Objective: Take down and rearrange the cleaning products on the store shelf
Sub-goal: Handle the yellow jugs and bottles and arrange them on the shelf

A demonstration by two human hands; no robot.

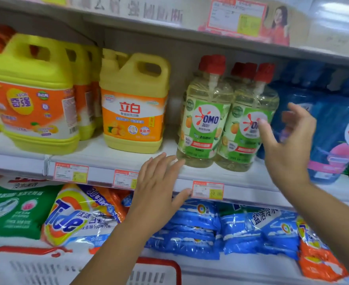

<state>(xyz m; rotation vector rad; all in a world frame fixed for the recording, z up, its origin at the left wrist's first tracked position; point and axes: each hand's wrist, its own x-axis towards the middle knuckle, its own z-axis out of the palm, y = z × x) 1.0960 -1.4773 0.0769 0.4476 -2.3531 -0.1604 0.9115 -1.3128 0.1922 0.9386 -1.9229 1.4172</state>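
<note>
A shrink-wrapped twin pack of clear OMO bottles (216,128) with red caps and green labels stands at the front of the middle shelf (108,159). My left hand (159,188) hovers open in front of the shelf edge, fingertips just left of the pack's base. My right hand (286,140) is open at the pack's right side, its fingers spread and a fingertip over the right bottle's label. To the left of the pack stand a yellow Liby jug (134,105) and a larger yellow jug (31,95) with an orange label.
Blue refill bags (330,128) crowd the shelf right of the pack. On the lower shelf lie a Tide bag (77,214), a green bag (11,208) and blue pouches (227,227). A white basket with red rim (159,264) sits at the bottom. Price tags (208,189) line the shelf edge.
</note>
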